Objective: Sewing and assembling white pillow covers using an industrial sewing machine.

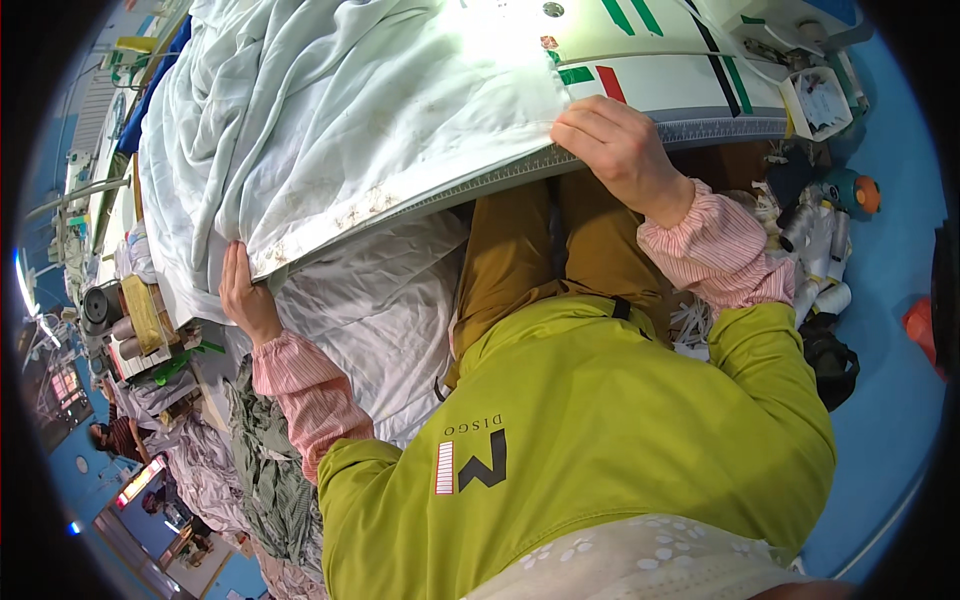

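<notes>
A large white cloth (400, 110) with a faint brownish floral pattern near its front edge lies spread and wrinkled over the worktable. My right hand (620, 150) pinches the cloth's right front corner, fingers bent together at the table's front edge. At the other end of that edge, my left hand (250, 298) grips the cloth with its fingers close together; the thumb is mostly hidden. Between my hands the cloth's edge runs fairly straight beside a grey ruler strip (490, 180) along the table's rim. More white cloth (375, 310) hangs below, beside my left leg.
Green, red and black tape strips mark the white tabletop (680, 70) at right. A small white tray (822, 103) is fixed at its right end. Thread cones (825, 240) cluster beneath. Piled grey-green cloth (275, 455) lies at lower left. Other people are visible far left.
</notes>
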`<state>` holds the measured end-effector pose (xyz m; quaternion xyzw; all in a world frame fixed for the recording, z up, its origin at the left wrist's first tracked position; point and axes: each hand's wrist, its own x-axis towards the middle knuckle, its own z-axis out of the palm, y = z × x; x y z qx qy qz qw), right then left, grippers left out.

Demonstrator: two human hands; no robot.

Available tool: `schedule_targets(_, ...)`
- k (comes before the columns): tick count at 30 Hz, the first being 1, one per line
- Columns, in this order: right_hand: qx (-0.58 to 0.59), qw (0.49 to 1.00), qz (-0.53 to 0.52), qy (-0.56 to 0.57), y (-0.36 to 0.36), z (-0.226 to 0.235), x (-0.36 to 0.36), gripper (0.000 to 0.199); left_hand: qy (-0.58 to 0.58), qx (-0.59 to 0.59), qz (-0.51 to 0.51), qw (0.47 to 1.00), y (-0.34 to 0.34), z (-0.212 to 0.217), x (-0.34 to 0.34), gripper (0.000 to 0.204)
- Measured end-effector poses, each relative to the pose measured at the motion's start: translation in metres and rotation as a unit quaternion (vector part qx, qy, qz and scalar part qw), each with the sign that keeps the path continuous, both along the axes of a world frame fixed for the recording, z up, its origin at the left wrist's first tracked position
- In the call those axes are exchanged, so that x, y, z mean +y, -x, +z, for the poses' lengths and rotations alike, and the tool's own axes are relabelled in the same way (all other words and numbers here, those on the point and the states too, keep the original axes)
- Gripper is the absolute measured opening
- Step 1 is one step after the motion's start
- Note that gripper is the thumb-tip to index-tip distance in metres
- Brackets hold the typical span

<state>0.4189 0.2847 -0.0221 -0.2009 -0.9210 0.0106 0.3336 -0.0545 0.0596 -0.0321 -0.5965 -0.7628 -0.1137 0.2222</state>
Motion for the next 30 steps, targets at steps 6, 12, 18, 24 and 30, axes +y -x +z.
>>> schedule_targets(6,-0.001,1.0,0.013,0.015,0.009,0.001,0.016,0.019,0.042,-0.046,-0.004,0.998,0.016,0.011,0.025,0.051)
schedule_targets(12,-0.011,1.0,0.01,-0.006,0.03,0.003,0.032,0.017,0.104,-0.05,0.035,0.993,0.068,0.016,0.056,0.049)
schedule_targets(18,-0.034,0.998,-0.034,-0.028,0.038,-0.004,0.058,0.016,0.115,-0.056,0.007,0.992,0.13,0.002,0.115,0.057)
schedule_targets(24,-0.024,0.997,-0.067,-0.012,0.052,-0.006,0.046,0.018,0.348,-0.11,0.138,0.921,0.114,0.061,0.165,0.048)
schedule_targets(30,-0.003,0.997,-0.079,0.003,0.036,-0.007,0.039,0.021,-0.023,-0.278,-0.423,0.862,-0.227,0.044,0.214,0.028)
